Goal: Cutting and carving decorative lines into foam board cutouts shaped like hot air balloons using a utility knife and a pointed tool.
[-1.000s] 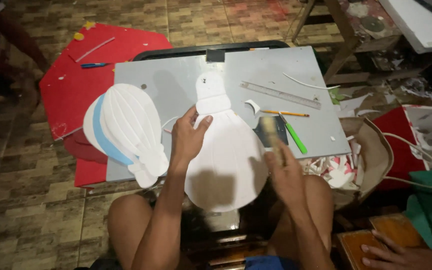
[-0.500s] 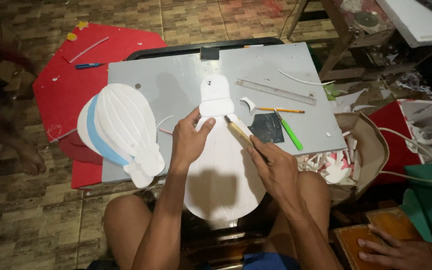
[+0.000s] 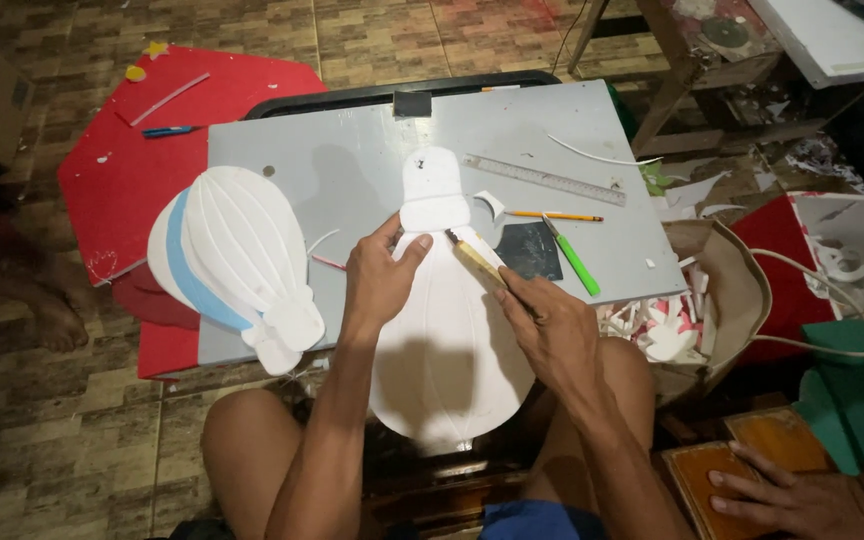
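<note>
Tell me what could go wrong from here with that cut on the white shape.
The left hand presses the white bulb-shaped foam cutout right beside the wooden-handled blade held by the right hand, so a slip might nick the fingers. Much of the cutout overhangs the grey board and may flex.

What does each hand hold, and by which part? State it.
Right hand grips a wooden-handled cutter by its handle. Left hand presses flat on the white balloon-shaped cutout near its neck, gripping nothing.
</note>
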